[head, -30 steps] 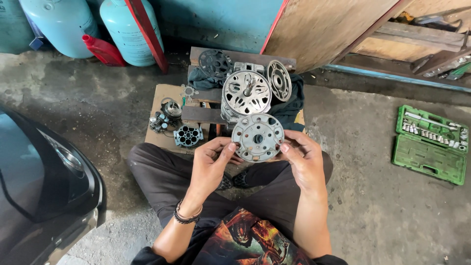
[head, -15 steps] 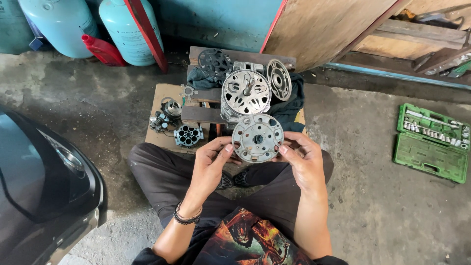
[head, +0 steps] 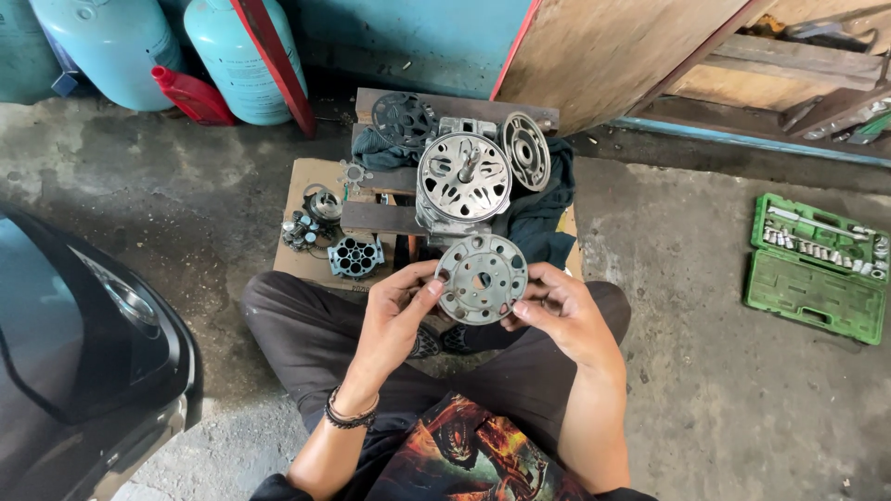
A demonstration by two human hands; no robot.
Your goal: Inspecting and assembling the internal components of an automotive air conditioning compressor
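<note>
Barely anything moved since a second ago: round metal plate (head: 482, 278) stayed flat-faced toward me, left hand (head: 397, 315) pinching its 9 o'clock edge, right hand (head: 561, 311) its 4 o'clock, housing (head: 463, 181) at 12.

Both hands, left (head: 394, 315) and right (head: 566, 315), hold a disc (head: 481, 278) over the lap, housing (head: 462, 183) just behind it, socket set (head: 817, 267) way off right, car (head: 83, 353) left.

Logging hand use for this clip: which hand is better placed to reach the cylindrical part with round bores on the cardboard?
Left, probably. The left hand grips the round metal plate on the side nearer the bored cylinder, just beyond its fingers. The right hand would have to cross over the plate.
</note>
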